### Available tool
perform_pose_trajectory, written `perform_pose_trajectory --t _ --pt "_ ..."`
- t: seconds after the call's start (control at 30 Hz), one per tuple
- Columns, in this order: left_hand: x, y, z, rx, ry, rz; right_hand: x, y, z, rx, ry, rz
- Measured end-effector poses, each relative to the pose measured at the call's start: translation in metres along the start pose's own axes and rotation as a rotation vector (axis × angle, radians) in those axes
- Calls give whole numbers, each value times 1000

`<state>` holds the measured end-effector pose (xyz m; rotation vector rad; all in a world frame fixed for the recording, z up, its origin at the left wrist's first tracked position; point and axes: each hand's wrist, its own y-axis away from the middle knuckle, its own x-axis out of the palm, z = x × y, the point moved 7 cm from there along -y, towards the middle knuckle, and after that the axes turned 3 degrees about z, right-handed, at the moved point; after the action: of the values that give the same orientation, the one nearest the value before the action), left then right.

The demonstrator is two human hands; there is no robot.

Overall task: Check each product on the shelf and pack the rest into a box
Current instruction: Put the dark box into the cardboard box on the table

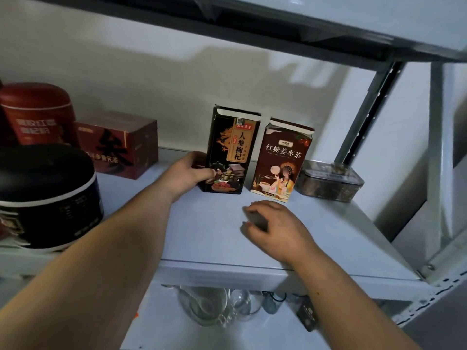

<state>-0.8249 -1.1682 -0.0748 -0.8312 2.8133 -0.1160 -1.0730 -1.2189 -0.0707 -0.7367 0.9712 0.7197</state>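
A black tea box with a gold dragon stands upright on the white shelf. My left hand grips its lower left side, thumb across the front. Just to its right a brown tea box with a painted figure stands upright, its top flap raised. My right hand hovers low over the shelf in front of the brown box, fingers loosely curled, holding nothing.
A clear plastic tub of dark contents sits at the right by the shelf upright. At the left stand a dark red carton, a red canister and a black round tin. Glassware fills the lower shelf.
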Motion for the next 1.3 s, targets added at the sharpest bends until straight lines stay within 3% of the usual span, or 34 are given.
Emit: perform_pose_trajectory --t 0.27,0.47,0.67,1.0,1.3 --pt "-16 9 -8 30 364 -209 1 1 2 -3 7 22" --pt "-14 11 -4 9 529 -232 9 -43 34 93 -466 89" --pt "-12 14 3 -43 559 -187 25 -95 45 129 -906 -48" --pt "-11 4 8 -61 404 -168 40 -111 29 66 -1088 -76" --pt "-15 -2 11 -66 462 -220 39 -114 28 27 -994 -132"
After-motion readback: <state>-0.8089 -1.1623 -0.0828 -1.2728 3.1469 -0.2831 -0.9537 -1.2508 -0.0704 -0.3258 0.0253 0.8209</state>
